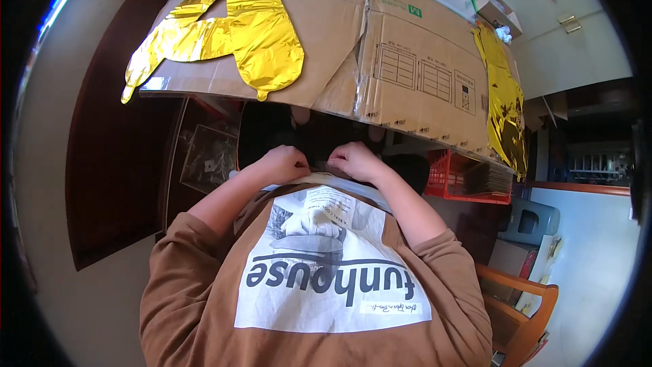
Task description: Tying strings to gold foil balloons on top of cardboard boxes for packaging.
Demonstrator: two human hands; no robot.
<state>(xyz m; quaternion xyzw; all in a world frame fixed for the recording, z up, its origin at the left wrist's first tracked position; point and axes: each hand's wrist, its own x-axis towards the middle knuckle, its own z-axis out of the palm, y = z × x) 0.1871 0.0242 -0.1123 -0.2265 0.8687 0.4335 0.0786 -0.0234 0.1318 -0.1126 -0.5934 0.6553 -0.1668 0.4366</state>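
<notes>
Both hands are down at my waist, just below the cardboard-covered table's near edge. My left hand (285, 163) is closed, its fingers curled beside the hem of my brown sweatshirt (204, 251). A short gap away, my right hand (354, 161) is also closed, thumb and fingers drawn together in a pinch. What either hand holds, if anything, is too dark and small to make out. On the table's left lies a flat gold foil balloon (261, 34) shaped like a letter A. Another gold foil piece (504, 95) hangs over the right edge.
Flattened cardboard (326, 41) covers the table. A small white box (494, 7) stands at the far right. Below the table sit a red plastic crate (468, 183) and a clear bin (209, 156). To my right are a wooden chair (543, 295) and a grey-blue plastic stool (533, 221).
</notes>
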